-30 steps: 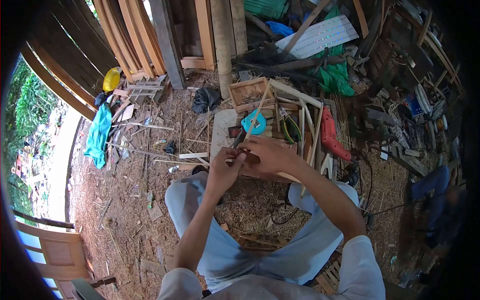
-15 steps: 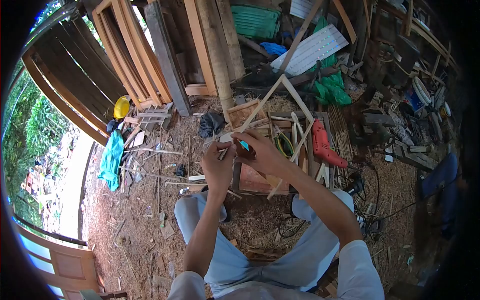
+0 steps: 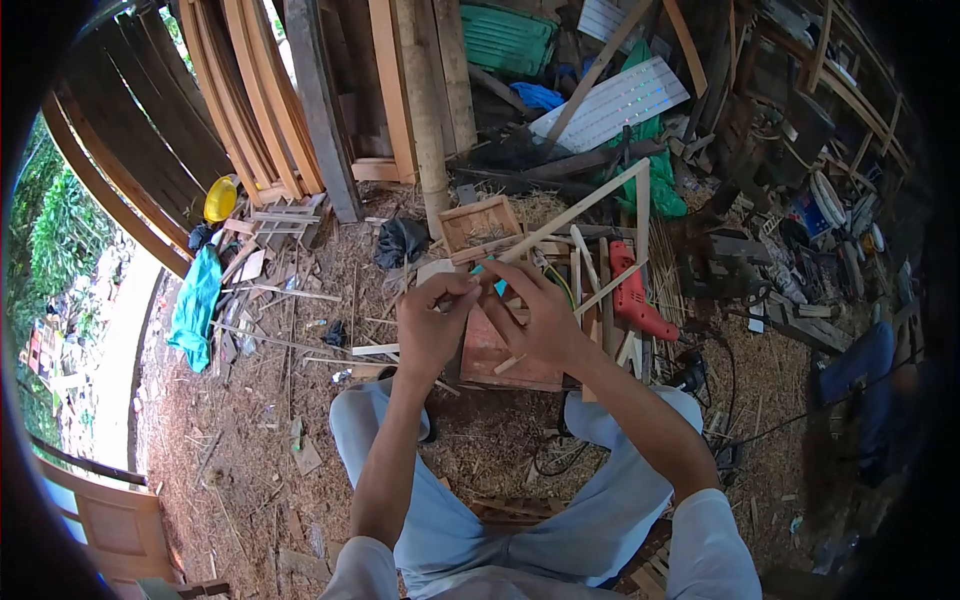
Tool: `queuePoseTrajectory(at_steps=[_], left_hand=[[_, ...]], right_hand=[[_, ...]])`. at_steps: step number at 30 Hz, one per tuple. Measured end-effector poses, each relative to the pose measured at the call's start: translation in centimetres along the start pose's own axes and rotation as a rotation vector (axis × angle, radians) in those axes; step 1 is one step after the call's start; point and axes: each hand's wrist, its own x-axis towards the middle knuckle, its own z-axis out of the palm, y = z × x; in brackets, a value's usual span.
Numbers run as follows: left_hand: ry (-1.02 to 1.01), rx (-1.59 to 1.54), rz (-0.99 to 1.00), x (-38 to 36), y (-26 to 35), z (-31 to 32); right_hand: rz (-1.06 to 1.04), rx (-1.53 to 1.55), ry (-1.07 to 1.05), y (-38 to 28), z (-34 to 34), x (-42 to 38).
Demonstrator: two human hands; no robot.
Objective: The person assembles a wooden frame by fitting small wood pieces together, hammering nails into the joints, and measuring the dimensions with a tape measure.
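Note:
My left hand [image 3: 433, 318] is closed, thumb and fingertips pinched together; what lies between them is too small to make out. Beside it, my right hand [image 3: 538, 318] curls around the near end of an angular frame of thin wooden strips [image 3: 592, 203]. The frame's corner points up and to the right, and one lower strip passes behind my right wrist. The fingertips of both hands almost meet. Below them is a low wooden work surface [image 3: 500, 352] with a reddish top. A red power drill [image 3: 635, 295] lies to the right of my right hand.
A shallow wooden box [image 3: 482, 226] and a black plastic bag [image 3: 400, 243] lie beyond my hands. Wood scraps and shavings cover the floor [image 3: 270, 470]. A cord [image 3: 733, 385] trails on the right. Timber frames [image 3: 270, 100] lean at the back left, near a bamboo post [image 3: 425, 120].
The strip frame has swung to the right and tilted, its top corner now farther right. Both hands stay close together, fingers shifted slightly. The camera view has turned a little.

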Motion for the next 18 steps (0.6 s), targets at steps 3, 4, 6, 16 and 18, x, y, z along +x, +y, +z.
queuePoseTrajectory(at_steps=[3,4,6,16,18], left_hand=[[-0.017,0.006,0.049,-0.9,-0.2,0.2],[-0.011,0.029,0.046,-1.1,0.2,0.3],[-0.005,0.05,0.04,-1.6,0.9,0.4],[-0.002,0.029,0.066,-2.6,1.3,1.2],[0.004,-0.021,0.034,-3.0,1.1,1.6]], right_hand=[[0.07,-0.148,0.042,0.1,-1.0,-0.6],[0.097,-0.176,0.023,-0.1,-1.8,-0.3],[0.126,-0.205,0.002,-0.8,-3.2,0.4],[-0.049,-0.222,-0.131,-0.4,-3.5,0.3],[-0.047,-0.215,-0.125,-0.5,-3.6,0.3]])
